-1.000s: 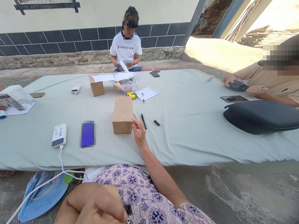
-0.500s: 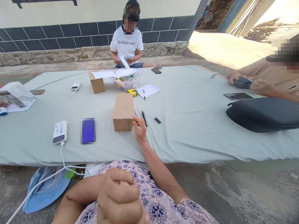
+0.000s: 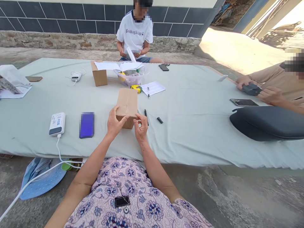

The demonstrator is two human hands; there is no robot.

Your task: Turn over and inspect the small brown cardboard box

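A closed cardboard box (image 3: 127, 99) stands on the cloth-covered table straight in front of me. My left hand (image 3: 114, 123) grips its near left corner, thumb along the front top edge and fingers on the left side. At the near right corner, my right hand (image 3: 141, 126) pinches the edge with thumb and forefinger. Just right of that hand lies a black pen (image 3: 146, 116), with its black cap (image 3: 160, 120) a little farther right. Beyond the box sits a yellow tape measure (image 3: 136, 89) beside a sheet of paper (image 3: 154, 88).
To the left lie a white power bank (image 3: 57, 124) with a cable and a blue-purple phone-like thing (image 3: 86, 125). Another cardboard box (image 3: 99, 77) and a plastic basket (image 3: 129, 79) stand farther back. A black case (image 3: 268, 123) is at right. Two people sit around the table.
My left hand has moved from close in front of my body forward onto the box's left corner. My right hand stays at the right corner. The view has tilted down slightly.
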